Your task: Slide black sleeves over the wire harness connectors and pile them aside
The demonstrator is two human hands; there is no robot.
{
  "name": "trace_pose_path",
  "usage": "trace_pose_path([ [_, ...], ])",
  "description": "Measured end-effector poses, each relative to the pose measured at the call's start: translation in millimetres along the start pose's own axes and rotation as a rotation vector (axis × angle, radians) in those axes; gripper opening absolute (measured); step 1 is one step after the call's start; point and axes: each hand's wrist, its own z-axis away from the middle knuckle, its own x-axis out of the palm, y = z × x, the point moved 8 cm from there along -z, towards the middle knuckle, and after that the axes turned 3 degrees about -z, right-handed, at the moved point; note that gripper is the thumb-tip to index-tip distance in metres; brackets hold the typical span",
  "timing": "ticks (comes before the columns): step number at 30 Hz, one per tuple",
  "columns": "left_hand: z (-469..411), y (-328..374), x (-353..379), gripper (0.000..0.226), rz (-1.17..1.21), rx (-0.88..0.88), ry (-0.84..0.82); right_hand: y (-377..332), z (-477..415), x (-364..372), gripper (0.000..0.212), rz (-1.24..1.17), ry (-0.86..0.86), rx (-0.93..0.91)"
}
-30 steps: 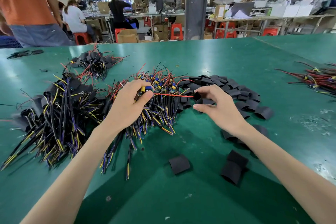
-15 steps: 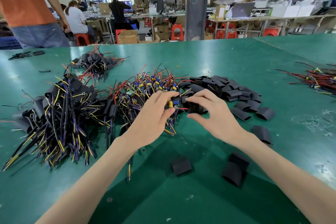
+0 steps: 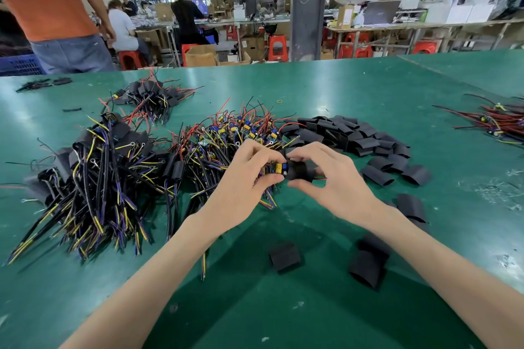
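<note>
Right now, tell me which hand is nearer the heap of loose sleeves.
Right. The right hand sits at the near edge of the sleeve heap; the left hand is farther left.

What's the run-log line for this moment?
step: sleeving | left hand: pinches connector | right hand: holds sleeve at connector's end | sleeve: not yet over connector | sleeved pile: left of hands

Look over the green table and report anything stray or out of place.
A few stray black sleeves lie scattered on the near part of the table, apart from the main sleeve pile. A small yellow band lies alone farther back, beyond the wire harnesses.
</note>
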Motion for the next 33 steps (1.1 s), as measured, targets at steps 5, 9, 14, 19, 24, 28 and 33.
trace_pose_path([
  [5,0,-7,-1,0.047,0.136,-0.082,0.014,4,2,5,0.039,0.049,-0.023,-0.027],
  [9,0,-6,-4,0.051,0.166,-0.078,0.0,6,2,2,0.036,0.055,0.001,-0.026],
  [14,0,-4,-5,0.056,0.158,-0.083,0.007,3,3,6,0.035,0.032,-0.029,-0.046],
  [19,-1,-5,-6,0.059,0.171,-0.086,0.019,3,3,7,0.033,-0.016,-0.06,-0.041],
  [24,-1,-6,-6,0.064,0.181,-0.093,0.002,5,3,10,0.034,-0.052,-0.086,-0.02],
  [28,0,-8,-3,0.062,0.194,-0.125,-0.028,9,4,14,0.032,-0.078,-0.122,0.015],
  [33,1,-8,1,0.053,0.212,-0.119,-0.062,17,2,14,0.028,-0.133,-0.176,0.121],
])
